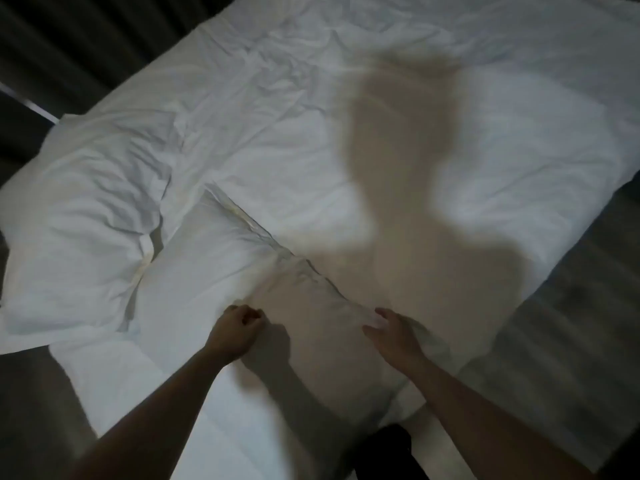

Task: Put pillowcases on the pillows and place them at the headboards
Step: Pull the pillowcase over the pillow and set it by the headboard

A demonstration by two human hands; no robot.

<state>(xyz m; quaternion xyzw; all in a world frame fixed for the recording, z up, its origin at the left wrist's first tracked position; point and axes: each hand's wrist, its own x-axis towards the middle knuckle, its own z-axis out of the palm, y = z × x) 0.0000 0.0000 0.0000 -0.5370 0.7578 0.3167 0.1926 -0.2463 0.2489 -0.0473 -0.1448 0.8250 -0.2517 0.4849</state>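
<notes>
A white pillow (214,268) in its pillowcase lies slantwise on the bed in front of me, its seam edge running from upper left to lower right. My left hand (237,329) has its fingers curled and pinches the pillowcase fabric on the pillow's near side. My right hand (393,332) lies on the pillow's lower right end with fingers fairly straight, pressing the cloth. A second white pillow (86,223), rumpled, lies to the left, touching the first one.
The bed (346,116) is covered with a wrinkled white sheet and carries my shadow in the middle. Dark floor (571,323) shows on the right and lower left. A dark wall or curtain (69,46) fills the upper left.
</notes>
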